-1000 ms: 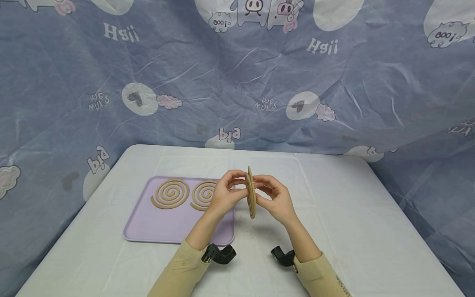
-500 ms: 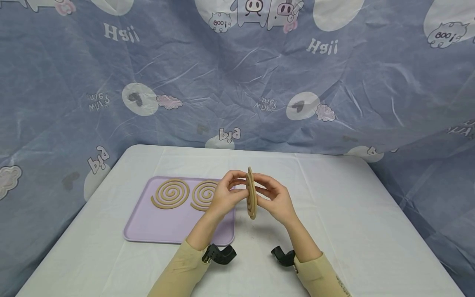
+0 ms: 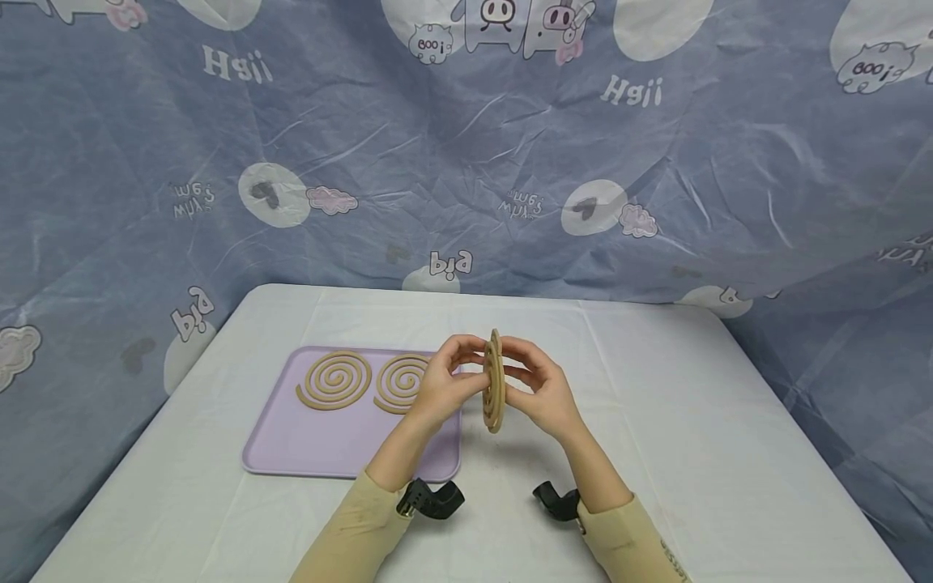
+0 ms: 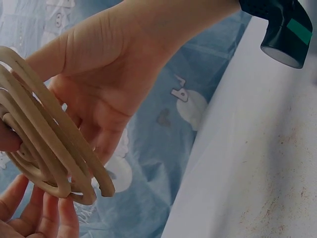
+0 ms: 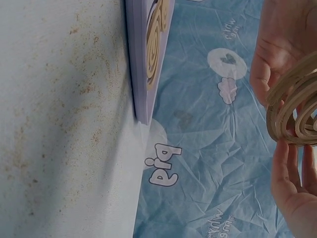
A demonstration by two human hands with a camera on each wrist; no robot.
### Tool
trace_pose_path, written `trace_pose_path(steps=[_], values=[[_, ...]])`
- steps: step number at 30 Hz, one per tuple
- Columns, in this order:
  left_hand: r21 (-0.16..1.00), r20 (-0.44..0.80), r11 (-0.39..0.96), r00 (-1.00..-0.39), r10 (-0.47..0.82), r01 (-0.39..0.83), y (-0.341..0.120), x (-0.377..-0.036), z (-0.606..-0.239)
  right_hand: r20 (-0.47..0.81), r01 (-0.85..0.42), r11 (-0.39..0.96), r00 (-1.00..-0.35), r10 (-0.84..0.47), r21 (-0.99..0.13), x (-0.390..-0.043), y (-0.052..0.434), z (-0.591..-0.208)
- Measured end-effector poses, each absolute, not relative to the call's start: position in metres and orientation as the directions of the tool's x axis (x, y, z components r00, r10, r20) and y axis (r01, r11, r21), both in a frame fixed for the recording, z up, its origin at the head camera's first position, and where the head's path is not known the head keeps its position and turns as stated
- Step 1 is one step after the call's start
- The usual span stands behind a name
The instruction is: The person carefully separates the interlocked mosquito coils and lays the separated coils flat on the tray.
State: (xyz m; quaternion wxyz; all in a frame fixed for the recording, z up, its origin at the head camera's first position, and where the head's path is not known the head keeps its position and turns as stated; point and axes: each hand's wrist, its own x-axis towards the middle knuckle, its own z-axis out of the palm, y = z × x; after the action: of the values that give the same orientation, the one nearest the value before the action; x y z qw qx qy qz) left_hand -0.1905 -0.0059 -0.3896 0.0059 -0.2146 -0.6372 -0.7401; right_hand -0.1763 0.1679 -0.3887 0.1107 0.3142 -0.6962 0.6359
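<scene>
Upright between my two hands is a tan mosquito coil, seen nearly edge-on in the head view. The left wrist view shows this mosquito coil with its rings standing apart; whether it is one coil or two nested ones I cannot tell. My left hand pinches it from the left, thumb on the near side. From the right, my right hand holds it with thumb and curled fingers. Two more mosquito coils, one at left and one at right, lie flat on a lilac tray; the left arm partly covers the right one.
The tray rests on a white-clothed table, left of the hands. Brown crumbs are scattered on the cloth. A blue printed curtain hangs behind the table. Black wrist cameras stick out from both sleeves.
The held mosquito coil has turned slightly: its top edge leans a little more to the right and its lower end sits slightly lower. Both hands stay almost in place, and the tray is unchanged.
</scene>
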Motion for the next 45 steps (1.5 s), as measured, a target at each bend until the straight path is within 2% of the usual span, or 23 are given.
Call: trace_pose_path(steps=[15,24,38,45], values=[[0.938,0.334,-0.198,-0.894,0.299,0.284,-0.004,-0.191,-0.391,0.570,-0.589,-0.027,-0.768,-0.292,-0.807,-0.176,0.167,-0.389],[0.936,0.334,-0.211,-0.902,0.275,0.282,-0.003,-0.189,-0.390,0.560,-0.580,-0.021,-0.777,-0.286,-0.815,-0.176,0.170,-0.389],[0.953,0.303,-0.095,-0.919,0.252,0.288,-0.009,-0.194,-0.388,0.525,-0.548,0.019,-0.810,-0.260,-0.836,-0.177,0.174,-0.386],[0.960,0.275,-0.038,-0.918,0.285,0.276,-0.022,-0.199,-0.389,0.450,-0.467,0.029,-0.864,-0.224,-0.884,-0.177,0.177,-0.384]])
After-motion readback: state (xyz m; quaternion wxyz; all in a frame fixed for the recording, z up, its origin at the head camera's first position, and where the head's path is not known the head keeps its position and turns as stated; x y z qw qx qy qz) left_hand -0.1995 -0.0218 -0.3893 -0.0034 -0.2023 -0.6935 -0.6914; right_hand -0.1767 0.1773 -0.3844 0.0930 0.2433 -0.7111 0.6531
